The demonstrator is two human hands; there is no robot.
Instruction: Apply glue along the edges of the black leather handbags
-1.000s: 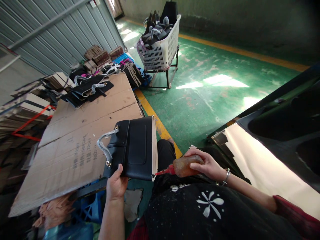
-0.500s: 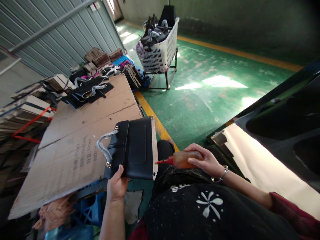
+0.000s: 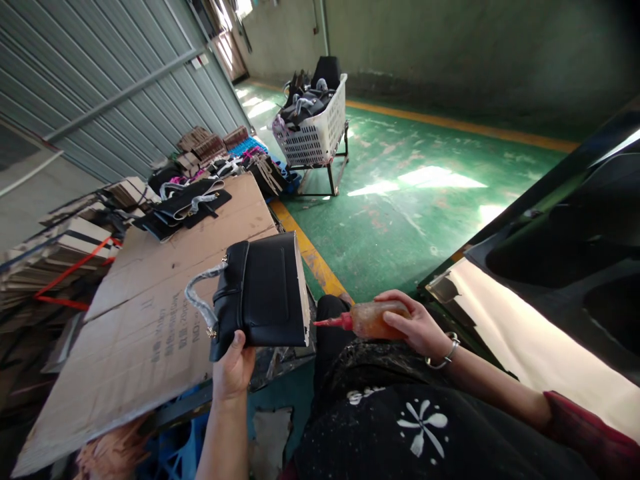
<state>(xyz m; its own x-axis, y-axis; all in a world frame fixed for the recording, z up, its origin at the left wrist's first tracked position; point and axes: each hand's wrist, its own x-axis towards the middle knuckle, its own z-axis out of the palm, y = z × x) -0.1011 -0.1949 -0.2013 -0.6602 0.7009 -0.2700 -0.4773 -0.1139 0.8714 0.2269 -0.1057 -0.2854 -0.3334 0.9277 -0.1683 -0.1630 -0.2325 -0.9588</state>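
A black handbag (image 3: 265, 290) with a plastic-wrapped handle (image 3: 199, 297) is held up over the cardboard's near right corner. My left hand (image 3: 235, 367) grips its lower edge, thumb on the front and fingers hidden behind. The bag's pale raw edge (image 3: 303, 293) faces right. In my right hand (image 3: 415, 323) lies a squeeze bottle (image 3: 377, 320) of amber liquid, fingers wrapped round it. Its red nozzle points left, its tip a small gap away from the raw edge.
Flat cardboard (image 3: 125, 340) covers the table at left, with more black bag pieces (image 3: 183, 207) at its far end. Stacked panels (image 3: 60, 250) stand along the left. A white basket (image 3: 313, 137) of bags sits on a metal stand. A pale sheet (image 3: 540, 340) lies at right.
The handbag has shifted slightly left and tilted, and the bottle's tip has come away from its raw edge. The camera view has tipped up a little.
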